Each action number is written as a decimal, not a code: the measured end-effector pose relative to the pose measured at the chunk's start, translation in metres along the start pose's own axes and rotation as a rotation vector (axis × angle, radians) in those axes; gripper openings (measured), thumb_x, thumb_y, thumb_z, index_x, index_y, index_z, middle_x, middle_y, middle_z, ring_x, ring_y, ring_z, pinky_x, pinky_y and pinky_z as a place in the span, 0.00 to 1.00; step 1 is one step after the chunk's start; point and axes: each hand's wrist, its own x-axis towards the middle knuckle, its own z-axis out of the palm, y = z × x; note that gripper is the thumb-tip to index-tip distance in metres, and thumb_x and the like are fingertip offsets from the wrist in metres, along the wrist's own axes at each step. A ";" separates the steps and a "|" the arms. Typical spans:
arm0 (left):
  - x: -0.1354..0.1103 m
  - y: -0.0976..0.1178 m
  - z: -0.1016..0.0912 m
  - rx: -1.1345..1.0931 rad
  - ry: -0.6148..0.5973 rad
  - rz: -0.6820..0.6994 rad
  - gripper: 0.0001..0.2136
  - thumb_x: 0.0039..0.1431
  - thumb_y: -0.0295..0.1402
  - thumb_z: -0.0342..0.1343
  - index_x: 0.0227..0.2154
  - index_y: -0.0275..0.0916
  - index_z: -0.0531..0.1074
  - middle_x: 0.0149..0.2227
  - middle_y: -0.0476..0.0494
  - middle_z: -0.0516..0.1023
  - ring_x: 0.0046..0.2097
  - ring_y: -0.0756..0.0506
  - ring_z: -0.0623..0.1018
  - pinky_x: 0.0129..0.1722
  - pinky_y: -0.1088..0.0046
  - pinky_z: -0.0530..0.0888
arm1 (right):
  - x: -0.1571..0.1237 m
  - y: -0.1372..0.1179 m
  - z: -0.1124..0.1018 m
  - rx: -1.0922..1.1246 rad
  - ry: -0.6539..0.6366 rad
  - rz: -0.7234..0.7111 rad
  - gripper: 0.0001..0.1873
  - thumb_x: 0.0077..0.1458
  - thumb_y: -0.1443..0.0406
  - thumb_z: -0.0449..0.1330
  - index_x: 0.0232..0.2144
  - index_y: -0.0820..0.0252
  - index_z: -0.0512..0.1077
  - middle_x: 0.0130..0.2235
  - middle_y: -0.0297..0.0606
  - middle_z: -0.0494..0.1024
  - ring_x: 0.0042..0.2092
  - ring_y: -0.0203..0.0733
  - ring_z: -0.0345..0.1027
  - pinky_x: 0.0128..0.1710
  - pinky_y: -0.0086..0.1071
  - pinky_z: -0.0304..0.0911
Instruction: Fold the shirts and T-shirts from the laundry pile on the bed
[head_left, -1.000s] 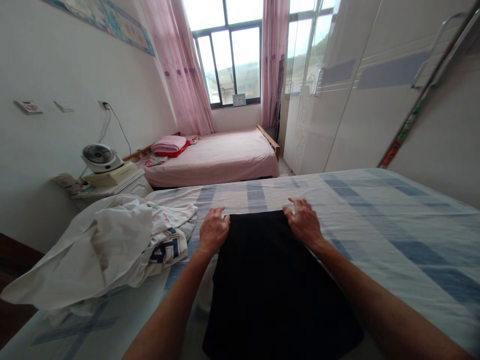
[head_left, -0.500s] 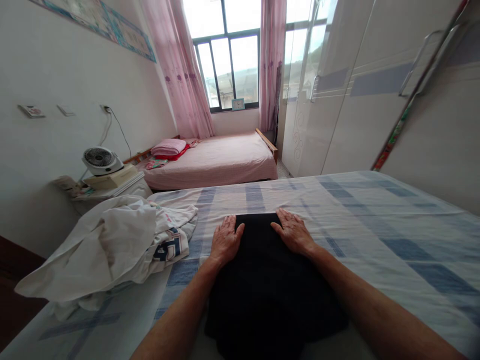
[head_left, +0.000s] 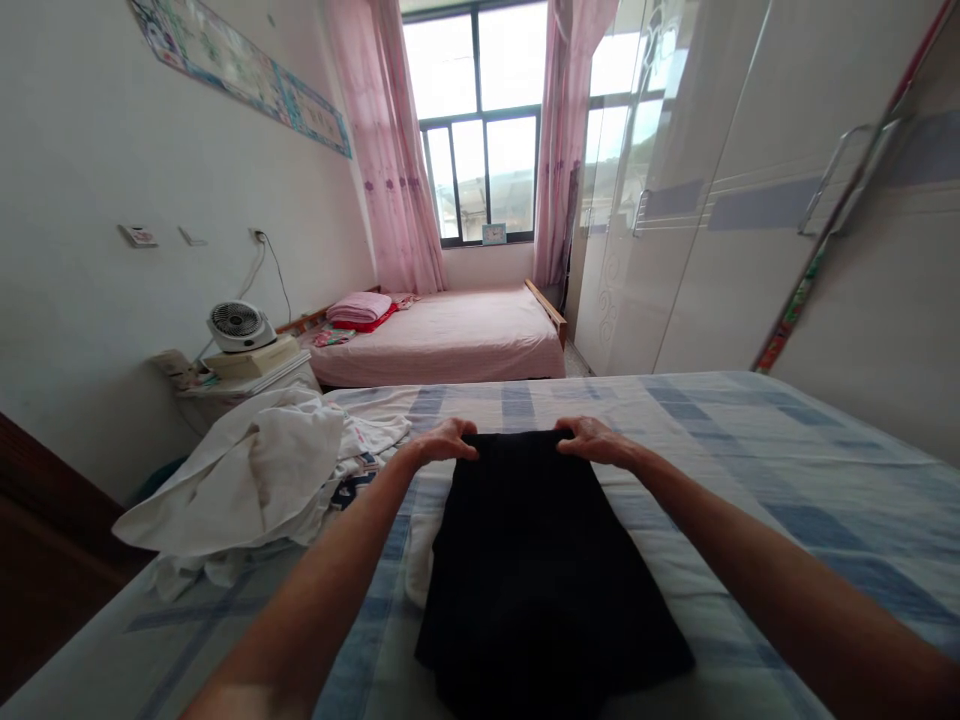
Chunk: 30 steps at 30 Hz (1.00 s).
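Black cloth (head_left: 540, 560) pinched at 2 far corners

On the bed (head_left: 750, 490), centre, running toward the wearer. Left hand (head_left: 450, 440) and right hand (head_left: 592, 441) grasp 1 corner each. Risk: uneven pull would likely skew it; dragging could catch the white fabric (head_left: 418, 565) peeking out along its left side. White heap (head_left: 255, 470) limits room left; more bed right. Bed's far edge lies beyond both hands.
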 end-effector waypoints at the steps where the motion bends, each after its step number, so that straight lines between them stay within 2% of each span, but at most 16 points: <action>1: -0.004 0.006 -0.009 -0.016 0.020 0.026 0.07 0.41 0.34 0.57 0.25 0.37 0.72 0.20 0.54 0.68 0.26 0.50 0.69 0.25 0.76 0.62 | -0.003 -0.004 -0.010 0.019 0.015 -0.013 0.15 0.44 0.66 0.56 0.36 0.61 0.75 0.33 0.35 0.78 0.34 0.38 0.69 0.32 0.28 0.61; 4: -0.014 0.035 -0.044 -0.058 0.162 0.160 0.08 0.43 0.35 0.56 0.27 0.37 0.70 0.22 0.55 0.65 0.26 0.52 0.66 0.25 0.76 0.60 | -0.012 -0.020 -0.054 0.061 0.133 -0.077 0.16 0.46 0.64 0.55 0.38 0.61 0.73 0.31 0.34 0.76 0.33 0.37 0.68 0.31 0.27 0.60; 8: -0.028 0.092 -0.091 0.074 0.513 0.384 0.07 0.43 0.33 0.56 0.27 0.36 0.69 0.22 0.55 0.66 0.27 0.52 0.66 0.27 0.76 0.61 | -0.029 -0.050 -0.119 -0.078 0.493 -0.182 0.14 0.47 0.63 0.56 0.38 0.61 0.72 0.29 0.34 0.75 0.30 0.37 0.66 0.32 0.31 0.60; 10: -0.039 0.116 -0.100 0.192 0.665 0.492 0.06 0.44 0.31 0.55 0.27 0.36 0.69 0.24 0.54 0.68 0.28 0.51 0.67 0.29 0.75 0.63 | -0.042 -0.061 -0.138 -0.158 0.652 -0.242 0.13 0.48 0.63 0.57 0.38 0.60 0.72 0.30 0.35 0.75 0.30 0.39 0.67 0.33 0.33 0.60; 11: -0.045 0.125 -0.099 0.245 0.729 0.538 0.05 0.45 0.30 0.55 0.28 0.36 0.69 0.26 0.53 0.70 0.30 0.50 0.68 0.31 0.74 0.64 | -0.050 -0.063 -0.142 -0.186 0.715 -0.276 0.13 0.48 0.63 0.57 0.38 0.59 0.71 0.31 0.35 0.76 0.31 0.40 0.67 0.34 0.34 0.61; 13: -0.061 0.131 -0.084 0.351 0.797 0.600 0.05 0.47 0.28 0.54 0.29 0.37 0.68 0.32 0.50 0.73 0.33 0.49 0.70 0.34 0.73 0.66 | -0.068 -0.059 -0.135 -0.230 0.783 -0.329 0.12 0.49 0.65 0.57 0.38 0.58 0.70 0.33 0.36 0.76 0.33 0.41 0.69 0.36 0.35 0.62; 15: -0.081 0.122 -0.055 0.465 0.757 0.626 0.05 0.49 0.26 0.54 0.31 0.38 0.67 0.39 0.47 0.74 0.38 0.47 0.72 0.38 0.72 0.67 | -0.091 -0.047 -0.111 -0.256 0.751 -0.347 0.11 0.50 0.67 0.56 0.39 0.58 0.69 0.37 0.37 0.76 0.36 0.42 0.70 0.38 0.35 0.63; 17: -0.104 0.103 -0.016 0.574 0.582 0.621 0.07 0.50 0.24 0.53 0.33 0.38 0.67 0.44 0.44 0.74 0.43 0.46 0.73 0.41 0.70 0.68 | -0.119 -0.029 -0.074 -0.254 0.614 -0.340 0.10 0.52 0.67 0.55 0.39 0.57 0.69 0.41 0.39 0.76 0.40 0.43 0.70 0.40 0.37 0.64; 19: -0.128 0.080 0.022 0.614 0.321 0.592 0.07 0.51 0.23 0.55 0.33 0.40 0.68 0.45 0.45 0.74 0.45 0.45 0.73 0.43 0.71 0.69 | -0.150 -0.012 -0.035 -0.228 0.375 -0.354 0.08 0.52 0.66 0.57 0.37 0.55 0.69 0.44 0.38 0.76 0.44 0.44 0.70 0.45 0.38 0.64; 20: -0.139 0.070 0.037 0.581 0.202 0.562 0.06 0.51 0.27 0.57 0.33 0.40 0.68 0.46 0.45 0.74 0.45 0.45 0.74 0.43 0.70 0.69 | -0.164 -0.005 -0.018 -0.194 0.255 -0.348 0.09 0.51 0.66 0.57 0.37 0.54 0.70 0.46 0.37 0.76 0.46 0.44 0.70 0.46 0.38 0.64; 22: -0.156 0.055 0.059 0.463 0.094 0.462 0.07 0.53 0.33 0.58 0.35 0.41 0.69 0.47 0.46 0.74 0.45 0.45 0.75 0.43 0.71 0.71 | -0.186 0.004 0.005 -0.116 0.103 -0.275 0.08 0.53 0.64 0.57 0.38 0.52 0.71 0.49 0.37 0.75 0.49 0.45 0.69 0.48 0.39 0.64; 24: -0.161 0.048 0.069 0.357 0.131 0.360 0.06 0.57 0.37 0.56 0.36 0.42 0.70 0.47 0.46 0.74 0.44 0.46 0.75 0.43 0.70 0.71 | -0.194 0.003 0.015 -0.052 0.087 -0.173 0.08 0.54 0.62 0.56 0.37 0.50 0.71 0.50 0.38 0.74 0.49 0.46 0.69 0.49 0.41 0.64; 26: -0.154 0.050 0.073 0.292 0.227 0.298 0.05 0.60 0.35 0.51 0.35 0.42 0.71 0.46 0.45 0.75 0.45 0.46 0.75 0.45 0.70 0.71 | -0.189 -0.004 0.014 -0.019 0.134 -0.109 0.08 0.55 0.59 0.55 0.36 0.49 0.72 0.50 0.39 0.75 0.50 0.48 0.69 0.50 0.43 0.63; 28: -0.139 0.056 0.077 0.245 0.313 0.286 0.08 0.62 0.32 0.47 0.34 0.42 0.72 0.45 0.44 0.75 0.46 0.46 0.75 0.47 0.70 0.70 | -0.173 -0.016 0.010 -0.012 0.184 -0.104 0.11 0.55 0.58 0.53 0.38 0.49 0.72 0.51 0.40 0.74 0.51 0.49 0.68 0.52 0.44 0.61; 30: -0.121 0.062 0.086 0.225 0.377 0.294 0.11 0.63 0.31 0.45 0.38 0.42 0.73 0.48 0.43 0.74 0.50 0.45 0.74 0.51 0.68 0.69 | -0.154 -0.028 0.013 -0.025 0.224 -0.149 0.16 0.58 0.58 0.50 0.45 0.50 0.71 0.55 0.40 0.71 0.56 0.48 0.63 0.55 0.45 0.58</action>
